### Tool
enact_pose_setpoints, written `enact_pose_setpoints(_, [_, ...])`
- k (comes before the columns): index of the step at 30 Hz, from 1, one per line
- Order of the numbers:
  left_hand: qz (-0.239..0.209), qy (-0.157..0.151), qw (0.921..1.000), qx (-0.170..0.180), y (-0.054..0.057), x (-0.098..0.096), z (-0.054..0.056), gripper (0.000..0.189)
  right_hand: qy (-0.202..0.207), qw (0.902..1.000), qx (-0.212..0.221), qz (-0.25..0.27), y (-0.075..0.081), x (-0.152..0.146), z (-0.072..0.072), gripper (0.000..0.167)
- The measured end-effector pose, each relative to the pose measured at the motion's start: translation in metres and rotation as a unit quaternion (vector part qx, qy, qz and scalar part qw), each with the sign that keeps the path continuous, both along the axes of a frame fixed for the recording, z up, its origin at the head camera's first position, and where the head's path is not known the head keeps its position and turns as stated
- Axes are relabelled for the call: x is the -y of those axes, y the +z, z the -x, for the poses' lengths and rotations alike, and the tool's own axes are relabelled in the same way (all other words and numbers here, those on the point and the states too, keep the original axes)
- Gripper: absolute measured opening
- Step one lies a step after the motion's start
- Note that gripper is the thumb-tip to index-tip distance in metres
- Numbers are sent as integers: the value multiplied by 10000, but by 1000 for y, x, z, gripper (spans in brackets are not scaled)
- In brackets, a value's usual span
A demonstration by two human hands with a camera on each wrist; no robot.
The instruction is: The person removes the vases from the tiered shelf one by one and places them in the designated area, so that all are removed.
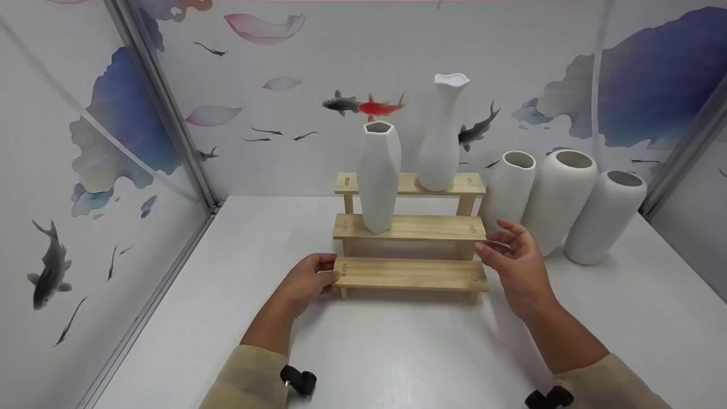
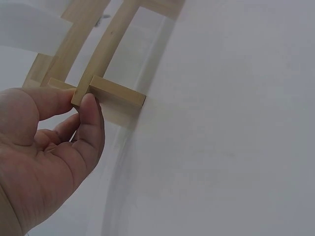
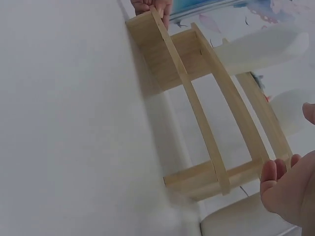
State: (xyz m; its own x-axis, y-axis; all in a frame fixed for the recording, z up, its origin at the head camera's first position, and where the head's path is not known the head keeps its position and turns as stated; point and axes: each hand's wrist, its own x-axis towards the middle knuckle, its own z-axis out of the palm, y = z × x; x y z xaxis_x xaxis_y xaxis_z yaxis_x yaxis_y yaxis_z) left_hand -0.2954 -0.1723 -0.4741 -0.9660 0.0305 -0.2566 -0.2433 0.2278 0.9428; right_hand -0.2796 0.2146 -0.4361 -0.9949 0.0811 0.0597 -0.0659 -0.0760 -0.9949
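A three-tier wooden display stand rests on the white table. My left hand pinches the left end of its lowest tier; in the left wrist view the thumb and fingers close on that board's corner. My right hand is at the right end of the middle tier, fingers loosely bent, fingertips right by the board end. A faceted white vase stands upright on the left of the middle tier. On the top tier, right of centre, is a tall white vase with a wavy rim.
Three rounded white vases stand on the table right of the stand: a slim one, a wider one and a shorter one. White walls with painted fish and petals enclose the table at the back and sides.
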Motion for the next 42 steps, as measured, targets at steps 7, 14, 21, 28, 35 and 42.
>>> enact_pose_setpoints(7, [6,-23,10000,30,0,1,0,47,212,9994,-1,288,-1,22,-2,68])
enact_pose_setpoints(14, [-92,-62,9999,-11,1,2,-2,46,485,9978,-133,439,-4,43,-2,71])
enact_pose_setpoints(21, [-96,-43,9999,-15,-1,2,-1,45,673,9961,-230,516,-5,60,0,71])
enact_pose_setpoints(28, [-124,-8,9999,-29,2,2,-2,46,689,9957,-356,504,1,73,5,72])
enact_pose_setpoints(35, [-123,19,9999,24,1,1,0,46,722,9952,-493,449,11,83,14,65])
enact_pose_setpoints(42, [-118,6,9999,-6,2,1,-2,47,849,9936,-605,442,20,95,27,71])
